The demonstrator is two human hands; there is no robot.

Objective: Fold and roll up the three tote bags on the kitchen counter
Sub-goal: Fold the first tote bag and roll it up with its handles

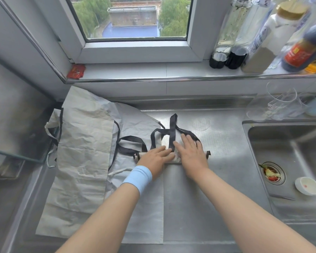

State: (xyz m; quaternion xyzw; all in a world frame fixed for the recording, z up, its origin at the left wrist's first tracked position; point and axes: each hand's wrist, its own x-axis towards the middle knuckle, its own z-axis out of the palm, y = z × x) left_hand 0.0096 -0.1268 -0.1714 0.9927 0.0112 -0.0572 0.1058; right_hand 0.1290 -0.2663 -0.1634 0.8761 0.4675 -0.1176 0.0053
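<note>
Fingers on both my hands lie straight and a little spread, pressing flat rather than curling round anything. My left hand and right hand sit side by side, forefingers almost touching, on a pale beige fabric tote bag wound into a tight tube. The tube's long axis runs left to right beneath my palms. One end pokes out past the outer edge of my left hand, the other past my right.

Just beyond my fingertips a short flat piece of that bag is not yet rolled. Its black webbing straps sprawl over it and away from me, with one loop off to the left of my left fingers.

Left of my left hand the other two bags lie flat, their long sides pointing away from me. A smooth silver-grey tote bag lies under my left wrist, and a crumpled cream tote bag overlaps its far left edge.

A light blue wristband circles my left wrist. Everything rests on the brushed steel kitchen counter. Well off to the right of my right hand is a steel sink basin with a small round white dish in it.
</note>
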